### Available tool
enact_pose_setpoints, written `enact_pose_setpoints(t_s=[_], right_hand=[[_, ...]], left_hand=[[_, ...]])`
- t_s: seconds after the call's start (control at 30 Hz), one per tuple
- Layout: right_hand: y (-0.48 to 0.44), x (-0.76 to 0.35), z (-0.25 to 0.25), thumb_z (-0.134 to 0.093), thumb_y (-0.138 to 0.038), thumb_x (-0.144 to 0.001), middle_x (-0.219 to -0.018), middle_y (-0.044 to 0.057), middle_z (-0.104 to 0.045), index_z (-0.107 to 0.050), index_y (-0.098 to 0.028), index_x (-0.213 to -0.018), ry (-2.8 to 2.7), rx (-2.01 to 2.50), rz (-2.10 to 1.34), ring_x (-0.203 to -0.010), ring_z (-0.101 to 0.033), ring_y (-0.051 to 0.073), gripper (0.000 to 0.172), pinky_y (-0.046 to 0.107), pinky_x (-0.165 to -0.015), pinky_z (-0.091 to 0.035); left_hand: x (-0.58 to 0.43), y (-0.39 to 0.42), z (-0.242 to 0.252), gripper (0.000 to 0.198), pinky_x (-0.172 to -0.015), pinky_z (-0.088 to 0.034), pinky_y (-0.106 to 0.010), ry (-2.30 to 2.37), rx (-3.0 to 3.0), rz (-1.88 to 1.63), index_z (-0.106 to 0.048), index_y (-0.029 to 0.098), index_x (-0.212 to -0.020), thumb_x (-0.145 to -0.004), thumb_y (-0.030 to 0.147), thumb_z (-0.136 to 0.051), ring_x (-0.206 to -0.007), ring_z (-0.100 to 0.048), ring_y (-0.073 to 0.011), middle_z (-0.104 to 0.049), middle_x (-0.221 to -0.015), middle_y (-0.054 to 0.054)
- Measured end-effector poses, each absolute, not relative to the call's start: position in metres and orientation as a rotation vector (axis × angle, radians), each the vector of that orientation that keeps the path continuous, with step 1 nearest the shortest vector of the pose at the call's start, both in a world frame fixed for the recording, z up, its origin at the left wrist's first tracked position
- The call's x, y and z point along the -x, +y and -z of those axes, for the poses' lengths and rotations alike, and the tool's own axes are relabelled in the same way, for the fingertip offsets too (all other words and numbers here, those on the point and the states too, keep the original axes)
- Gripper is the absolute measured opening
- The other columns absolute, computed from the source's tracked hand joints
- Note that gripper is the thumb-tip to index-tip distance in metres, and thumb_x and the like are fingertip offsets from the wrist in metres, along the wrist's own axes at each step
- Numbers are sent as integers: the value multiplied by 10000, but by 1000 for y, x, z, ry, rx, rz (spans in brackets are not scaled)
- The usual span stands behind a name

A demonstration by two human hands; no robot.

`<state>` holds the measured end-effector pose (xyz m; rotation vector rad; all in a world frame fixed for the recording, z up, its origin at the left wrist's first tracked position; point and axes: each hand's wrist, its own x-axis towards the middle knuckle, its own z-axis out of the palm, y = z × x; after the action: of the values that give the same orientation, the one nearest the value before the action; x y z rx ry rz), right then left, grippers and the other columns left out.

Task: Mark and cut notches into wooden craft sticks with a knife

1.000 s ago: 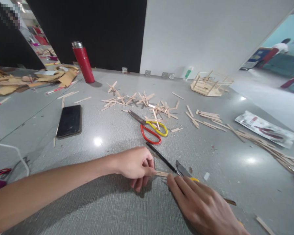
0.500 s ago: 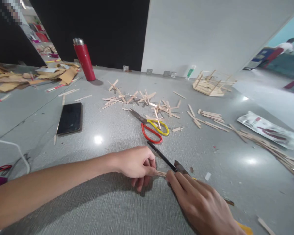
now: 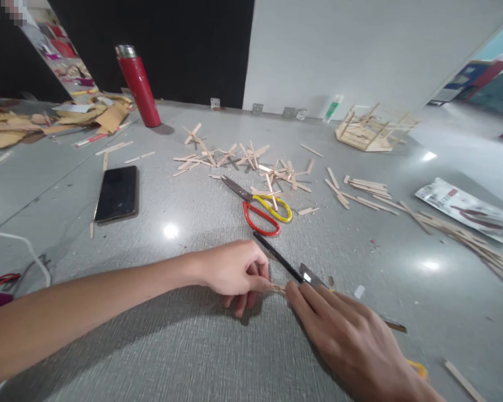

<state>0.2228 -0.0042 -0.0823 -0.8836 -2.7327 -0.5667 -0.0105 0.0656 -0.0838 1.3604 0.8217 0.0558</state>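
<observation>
My left hand (image 3: 241, 273) pinches one end of a short wooden stick (image 3: 278, 288) low over the table. My right hand (image 3: 347, 335) has its fingers pressed together on the stick's other end, with its palm down. A thin black rod (image 3: 279, 257), perhaps a pen, runs from beneath the right fingertips toward the scissors. Beside it a metal blade (image 3: 312, 277) pokes out from under the right hand, which hides the rest. Scissors with one red and one yellow handle (image 3: 262, 209) lie partly open just beyond both hands.
Wooden sticks (image 3: 251, 159) are scattered behind the scissors, and more (image 3: 465, 237) lie at right by a white packet (image 3: 469, 212). A stick frame (image 3: 375, 131) stands at the back. At left are a phone (image 3: 117, 192), a red flask (image 3: 138, 89) and cardboard scraps (image 3: 88, 114).
The view has tilted and shifted slightly, so the table's things sit a little higher. Both hands keep nearly the same hold on the stick.
</observation>
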Motion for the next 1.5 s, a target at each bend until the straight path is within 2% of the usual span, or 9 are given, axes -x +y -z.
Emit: enact_pose_setpoints(t_s=[0.17,0.37,0.57,0.8,0.93,1.07,1.23,1.4,1.5], right_hand=[[0,-226,84,-262,-24,-1059,-775,14,-685,-619,-129,-1091,-2783,853,545,-598,-681,198,373,370,-530,-475],[6,-224,83,-306,-10,-1035,-703,2,-622,-627,-151,-980,-2790,786,574,-520,-601,204,355,377,-482,-416],[7,-222,81,-308,1,-1017,-710,6,-620,-615,-167,-964,-2826,795,596,-532,-608,216,354,388,-484,-381],[9,-226,82,-347,11,-1001,-704,-23,-581,-540,-215,-898,-2856,850,453,-521,-575,186,314,350,-497,-407],[4,-224,78,-392,58,-914,-816,27,-632,-590,-169,-1015,-2872,884,531,-647,-639,220,317,360,-599,-483],[1,-223,74,-406,81,-844,-853,49,-619,-615,-119,-1167,-2864,949,535,-702,-640,227,435,363,-648,-505],[4,-231,76,-432,59,-831,-857,69,-676,-528,-24,-1417,-2836,851,710,-748,-651,270,599,396,-655,-498],[-2,-237,77,-467,29,-880,-971,80,-746,-625,-137,-1155,-2861,888,705,-810,-679,257,358,395,-695,-486],[-4,-235,76,-472,32,-877,-924,37,-738,-601,-209,-1105,-2839,973,708,-766,-667,226,356,370,-698,-465]], left_hand=[[10,63,80,214,-400,-417,-203,838,-1383,-55,-529,195,-803,-995,265,-593,-447,-655,-140,-644,-589,33],[10,64,80,197,-387,-428,-204,831,-1397,-68,-521,199,-815,-1001,237,-572,-451,-666,-148,-661,-605,24],[10,63,83,200,-405,-438,-208,826,-1394,-79,-519,200,-817,-1013,218,-553,-451,-664,-147,-648,-586,36],[8,65,80,229,-450,-449,-226,847,-1363,-52,-518,194,-799,-1020,227,-567,-444,-647,-139,-640,-562,32],[9,67,82,219,-472,-456,-231,830,-1355,-45,-527,189,-810,-1012,245,-592,-455,-655,-136,-667,-596,19],[10,67,85,198,-466,-456,-234,825,-1354,-48,-522,195,-832,-1004,258,-598,-468,-665,-144,-671,-610,17],[10,66,84,210,-455,-458,-246,828,-1358,-42,-517,204,-823,-996,280,-610,-462,-659,-149,-657,-600,28],[11,67,82,212,-455,-457,-239,815,-1375,-38,-546,199,-821,-988,300,-630,-459,-648,-137,-655,-599,35],[10,67,81,214,-444,-448,-234,824,-1383,-26,-541,201,-796,-988,260,-613,-442,-631,-131,-637,-580,44]])
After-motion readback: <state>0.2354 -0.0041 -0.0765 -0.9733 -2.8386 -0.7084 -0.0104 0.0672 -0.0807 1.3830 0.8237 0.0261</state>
